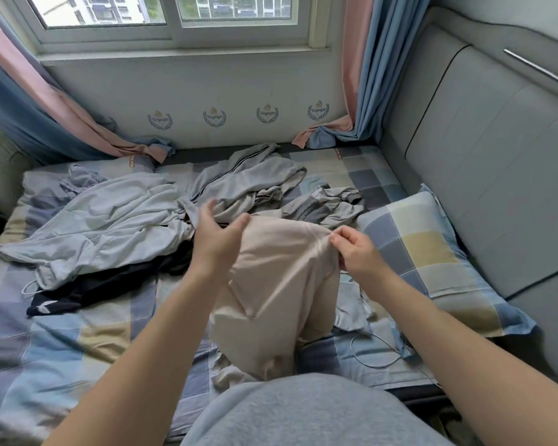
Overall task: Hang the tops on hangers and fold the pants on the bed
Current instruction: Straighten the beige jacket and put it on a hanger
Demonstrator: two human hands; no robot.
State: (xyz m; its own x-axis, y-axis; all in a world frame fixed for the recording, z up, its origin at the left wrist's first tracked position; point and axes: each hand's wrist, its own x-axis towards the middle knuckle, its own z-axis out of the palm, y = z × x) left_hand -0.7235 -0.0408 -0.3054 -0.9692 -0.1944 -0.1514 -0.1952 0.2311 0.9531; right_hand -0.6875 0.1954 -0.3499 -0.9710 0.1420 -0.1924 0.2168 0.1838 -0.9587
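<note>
Beige garment [271,284] hangs above the bed [78,349], pinched by left hand [218,241] and right hand [356,249].

Checked pillow [432,249], laid at 3 o'clock against the grey padded headboard [496,156]. Pink-and-blue curtains [364,75], hung at 10 and 1 o'clock. Window [174,14], set at 12 o'clock; crest emblems [214,118] printed on the wall below.

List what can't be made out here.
Head view:
1. beige garment, pinched by right hand: bunched, so top or pants unclear.
2. left hand: motion-blurred; its grip is unclear.
3. black garment: mostly buried under light grey top.
4. grey pile behind: tangled; piece count unclear.
</note>
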